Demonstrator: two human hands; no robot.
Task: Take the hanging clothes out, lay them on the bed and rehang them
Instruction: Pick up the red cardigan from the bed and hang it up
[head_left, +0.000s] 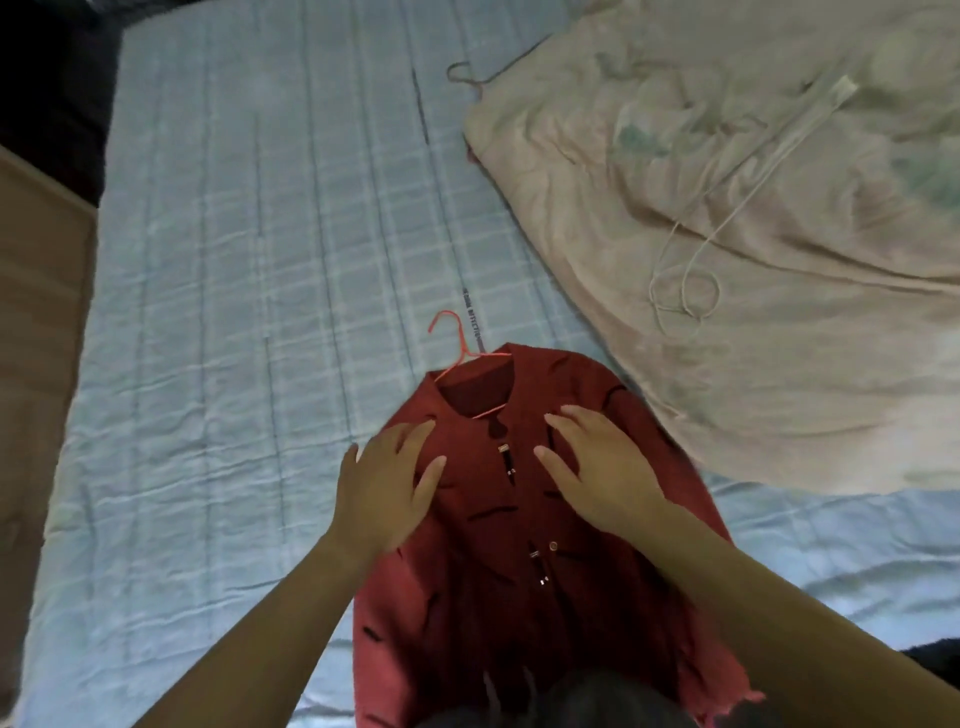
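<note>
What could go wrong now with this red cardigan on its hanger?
The hanger sits askew in the neck, so one shoulder may slip off when lifted. The cardigan has many open slits; fingers of the left hand or right hand pressing flat on it, or a hanger tip, could snag one.

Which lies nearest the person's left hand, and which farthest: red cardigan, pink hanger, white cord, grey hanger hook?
1. Red cardigan, under the left hand.
2. Pink hanger, at its collar.
3. White cord, right, on the blanket.
4. Grey hanger hook, far up the bed.
</note>
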